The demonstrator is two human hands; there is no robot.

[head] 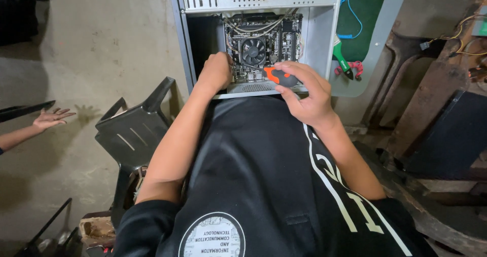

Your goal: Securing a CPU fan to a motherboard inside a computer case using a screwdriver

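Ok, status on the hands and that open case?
Right hand grips screwdriver. Left hand on motherboard in case. Nothing blocking.

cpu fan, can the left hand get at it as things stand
Probably yes. The left hand is already inside the open case, right beside the fan, and nothing lies between them. The right hand with the screwdriver sits lower, out of the way.

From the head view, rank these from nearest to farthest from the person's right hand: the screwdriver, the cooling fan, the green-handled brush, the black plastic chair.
1. Screwdriver: held in the right hand.
2. Cooling fan: just up-left, inside the computer case.
3. Green-handled brush: to the right, outside the case.
4. Black plastic chair: far left, past the left arm.
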